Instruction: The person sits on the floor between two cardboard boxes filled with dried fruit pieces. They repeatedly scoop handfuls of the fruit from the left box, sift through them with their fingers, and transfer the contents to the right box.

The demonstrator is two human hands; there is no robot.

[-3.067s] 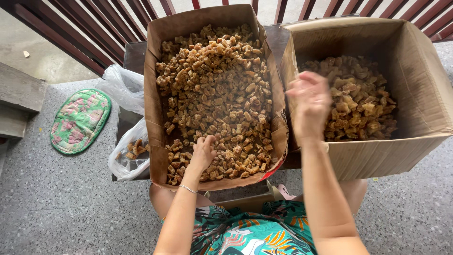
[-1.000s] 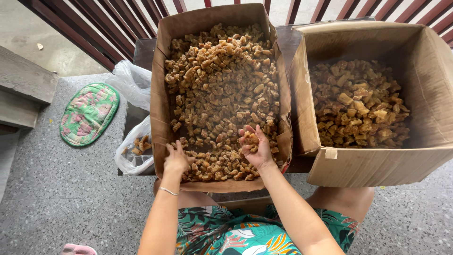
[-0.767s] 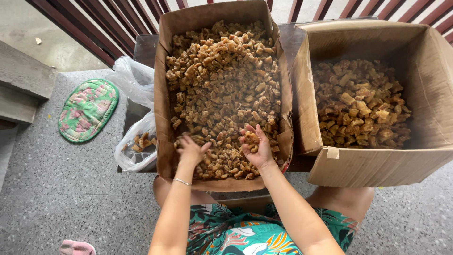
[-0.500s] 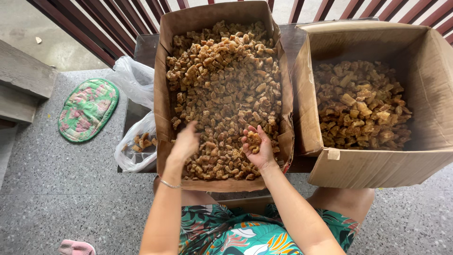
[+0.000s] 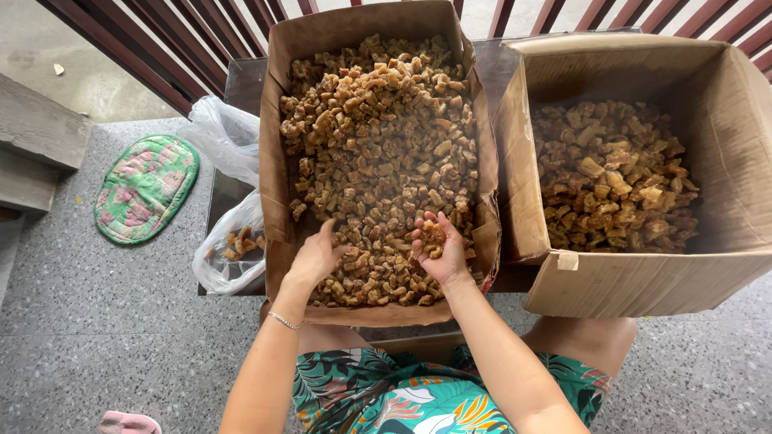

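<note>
A tall cardboard box [image 5: 277,209] in front of me is full of small brown, sugary-looking chunks [image 5: 378,137]. My left hand [image 5: 318,255] rests on the pile near the box's front left corner, fingers bent into the pieces. My right hand [image 5: 438,249] is cupped palm up over the front of the pile, with a small heap of the brown chunks in it. A second, wider cardboard box [image 5: 643,281] to the right holds more of the same chunks [image 5: 615,177], in larger pieces.
A clear plastic bag [image 5: 229,249] with a few chunks lies left of the first box. A green patterned mat [image 5: 145,189] lies on the speckled floor. Dark red railing bars [image 5: 185,56] run behind the boxes. A grey step [image 5: 36,137] is at far left.
Three seconds ago my right hand was over the right box; it has come back to the left box and cupped chunks. My left hand shifted right along the pile's front.
</note>
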